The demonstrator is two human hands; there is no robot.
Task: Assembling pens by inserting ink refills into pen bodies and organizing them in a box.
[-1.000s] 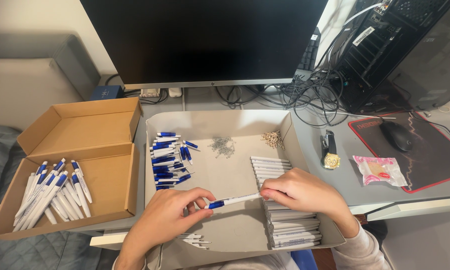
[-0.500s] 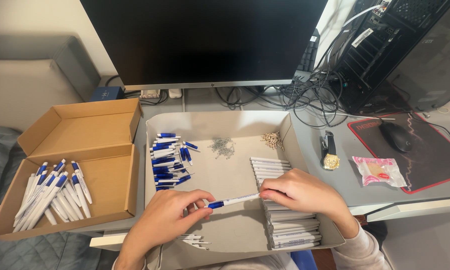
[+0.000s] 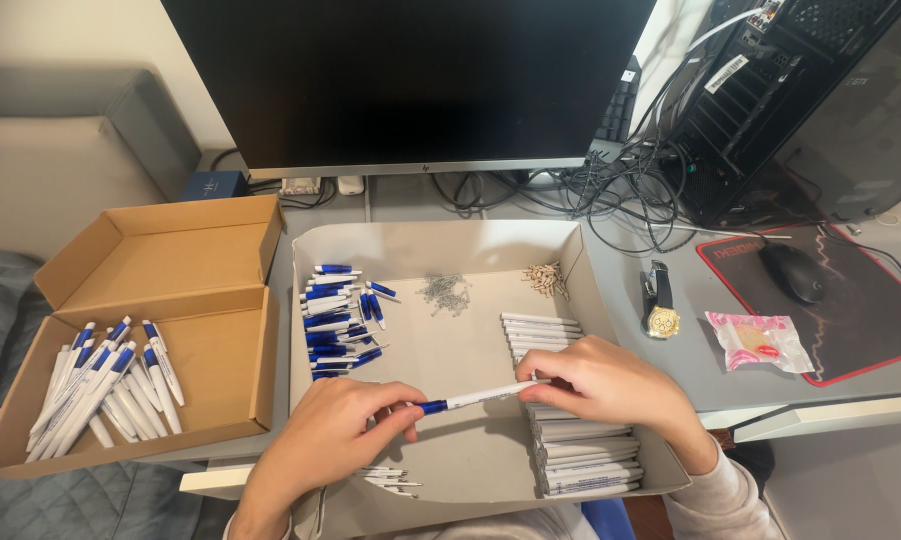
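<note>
We see two hands over a grey tray (image 3: 581,250) on the surface — left hand (image 3: 336,430) and right hand (image 3: 611,385), fingers pinched shut on opposite ends of one white pen (image 3: 476,398) with a blue tip, held level just above the tray floor

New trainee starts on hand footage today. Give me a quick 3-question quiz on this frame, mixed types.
1. True or false: both hands hold one pen.
2. Where do the finished pens lie? A) brown cardboard box B) mouse pad C) under the monitor
3. Fill in: the stack of white pen barrels sits under the ____ hand.

Key:
1. True: left hand at the blue end, right hand at the white end.
2. A, the brown cardboard box.
3. right
</note>
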